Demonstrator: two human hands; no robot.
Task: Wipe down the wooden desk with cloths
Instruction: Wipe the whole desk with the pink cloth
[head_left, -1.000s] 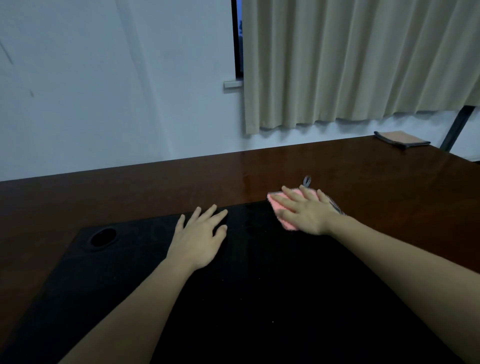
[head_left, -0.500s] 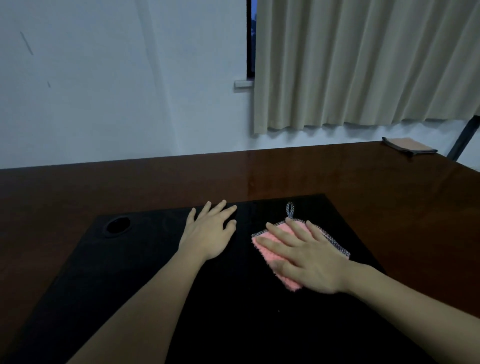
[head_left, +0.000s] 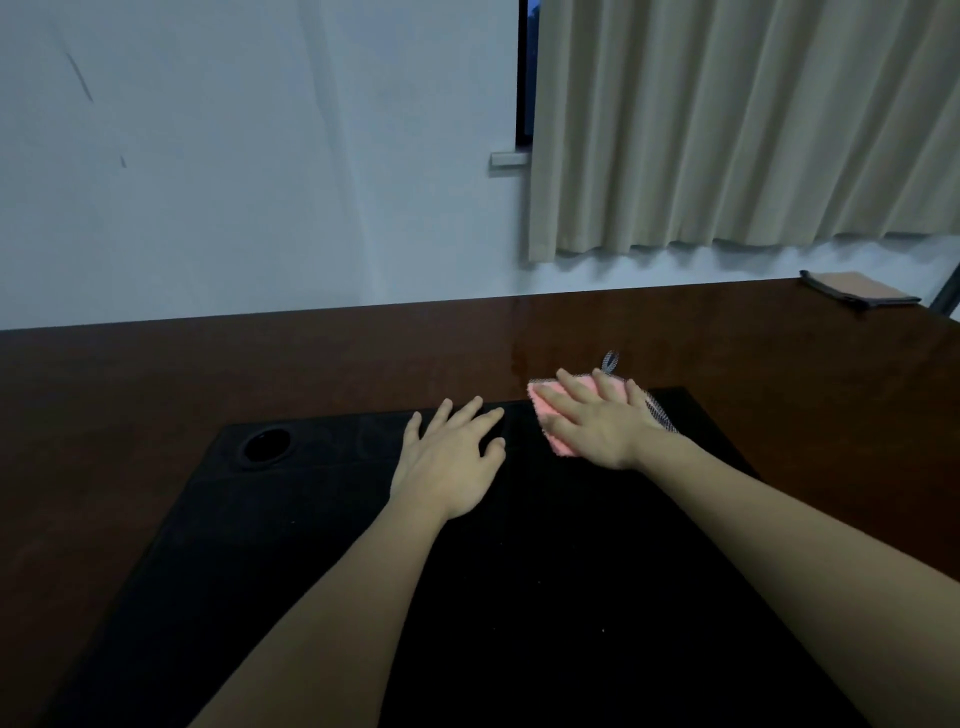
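One pink cloth (head_left: 551, 410) under flat right hand (head_left: 597, 426)

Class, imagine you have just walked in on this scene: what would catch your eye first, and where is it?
The pink cloth stands out, pressed flat under the right hand at the far edge of the black desk mat. The left hand rests open on the mat beside it. Behind, a beige curtain hangs above the glossy wooden desk.
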